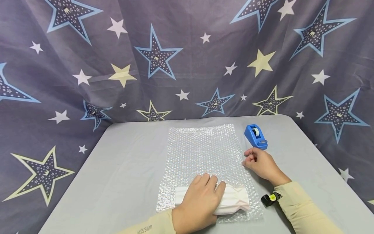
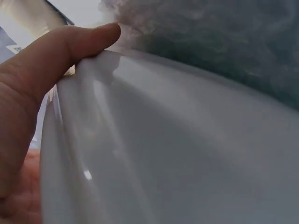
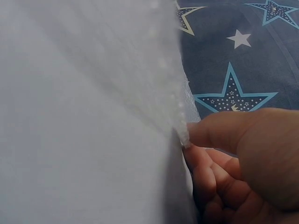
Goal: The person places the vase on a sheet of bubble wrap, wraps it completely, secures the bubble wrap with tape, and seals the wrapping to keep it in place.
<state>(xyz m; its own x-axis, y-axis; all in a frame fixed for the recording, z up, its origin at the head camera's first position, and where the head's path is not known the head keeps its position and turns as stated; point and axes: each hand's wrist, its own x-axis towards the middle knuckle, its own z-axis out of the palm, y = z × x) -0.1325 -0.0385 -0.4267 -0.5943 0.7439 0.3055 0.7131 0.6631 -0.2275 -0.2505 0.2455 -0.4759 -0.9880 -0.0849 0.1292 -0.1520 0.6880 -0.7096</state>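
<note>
A white, pleated vase (image 1: 233,200) with a zigzag rim lies on its side, its mouth to the right, on the near part of a clear bubble wrap sheet (image 1: 201,149). Across the vase's left half, my left hand (image 1: 201,198) grips its body. The left wrist view shows the thumb over the glossy vase wall (image 2: 154,140). My right hand (image 1: 260,162) is at the sheet's right edge. In the right wrist view its thumb and curled index finger pinch the bubble wrap's edge (image 3: 183,126).
A blue tape dispenser (image 1: 255,136) with a roll in it stands beyond my right hand, beside the sheet's far right corner. The grey cloth-covered table (image 1: 125,169) backs onto a dark curtain (image 1: 187,65) printed with stars. A black and yellow device (image 1: 270,199) sits at my right wrist.
</note>
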